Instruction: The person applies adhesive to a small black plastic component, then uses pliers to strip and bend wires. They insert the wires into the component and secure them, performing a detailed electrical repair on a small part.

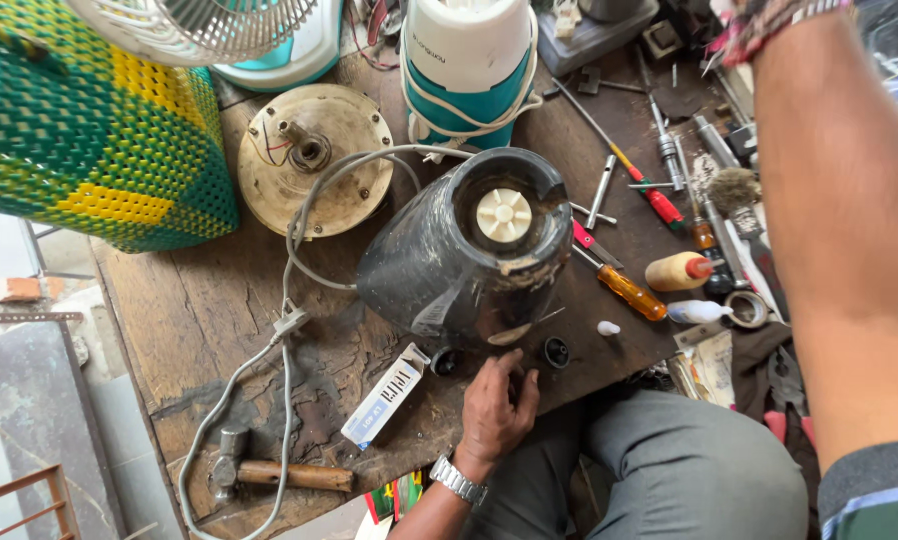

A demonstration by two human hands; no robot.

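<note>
A black mixer base (449, 265) lies tilted on the wooden bench (209, 310), its cream coupling (504, 215) facing up at me. My left hand (496, 400), with a metal watch on the wrist, rests at the bench's near edge just below the base, fingers curled and bunched. Whether it pinches anything is hidden. Two small black round parts (556, 351) lie beside its fingertips. My right forearm (849, 230) reaches up along the right side. Its wrist wears a woven band, and the hand is out past the top edge.
Screwdrivers (624, 290), bottles (679, 271) and small tools crowd the right. A round motor plate (314, 160), a teal-white mixer (469, 70), a woven basket (89, 130), a grey cord (289, 330), a white-blue box (384, 395) and a hammer (269, 472) lie around.
</note>
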